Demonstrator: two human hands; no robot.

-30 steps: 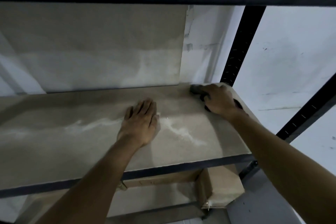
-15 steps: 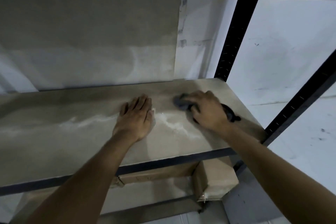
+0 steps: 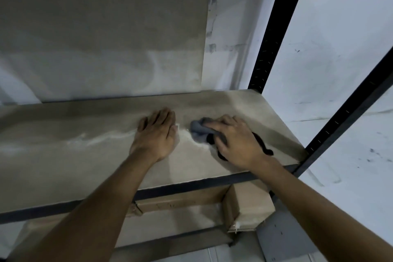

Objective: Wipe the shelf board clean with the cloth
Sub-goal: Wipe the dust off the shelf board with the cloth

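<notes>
A dusty brown shelf board (image 3: 63, 155) spans the view, with a pale streak of dust (image 3: 102, 138) running across its middle. My right hand (image 3: 236, 142) presses a dark grey cloth (image 3: 198, 128) flat on the board, right of centre; part of the cloth sticks out past my fingers and a dark end trails behind my wrist. My left hand (image 3: 157, 134) lies palm down on the board just left of the cloth, fingers together, holding nothing.
A black upright post (image 3: 270, 44) stands at the back right corner and another (image 3: 348, 112) at the front right. A dark metal rail (image 3: 191, 185) edges the board's front. A cardboard box (image 3: 246, 208) sits on the shelf below. A brown panel (image 3: 102, 38) backs the shelf.
My right hand has dragged the cloth from the back right corner leftward and toward me, up to the dust streak beside my left hand. The left hand has stayed put.
</notes>
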